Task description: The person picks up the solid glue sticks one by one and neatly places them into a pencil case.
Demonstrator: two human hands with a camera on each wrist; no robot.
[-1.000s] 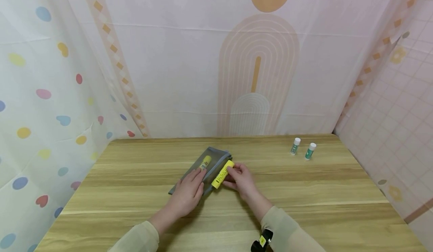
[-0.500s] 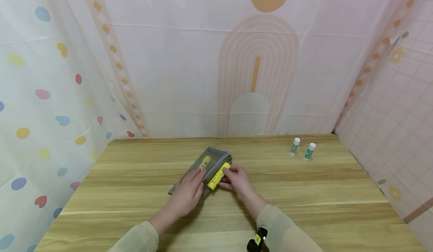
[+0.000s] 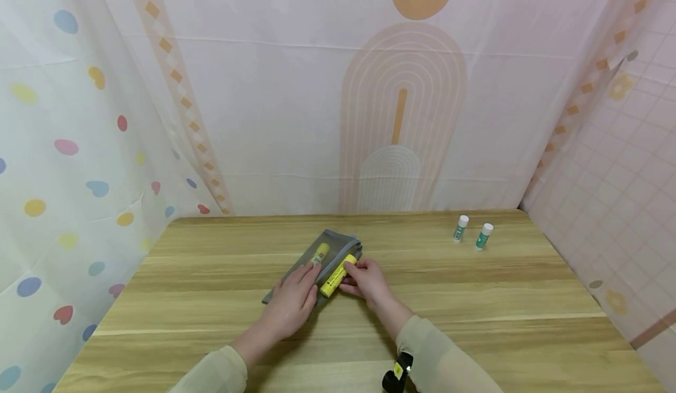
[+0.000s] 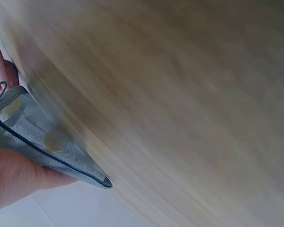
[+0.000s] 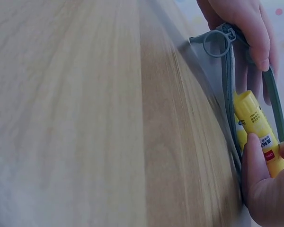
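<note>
A grey mesh pouch [image 3: 317,264] lies flat on the table [image 3: 475,299], near the middle and a little toward the far edge, its long axis running from near-left to far-right. Its zipped opening, with a ring pull [image 5: 214,42], runs along the pouch's right side.

The right hand [image 3: 364,278] pinches a yellow glue stick [image 3: 335,275] between thumb and fingers, curled round its far end. The stick lies almost parallel to the pouch, its near end pointing down-left toward the person, and in the right wrist view its tip sits between the two zip edges at the pouch mouth.

The left hand [image 3: 293,299] rests on the near half of the pouch with fingers fairly straight, and a fingertip [image 5: 260,56] hooks the zip edge by the ring pull. A second yellow stick [image 3: 320,253] shows through the mesh, on the same slant.

Two green-and-white sticks [image 3: 460,227] stand upright near the table's far right corner, well apart from the pouch.
</note>
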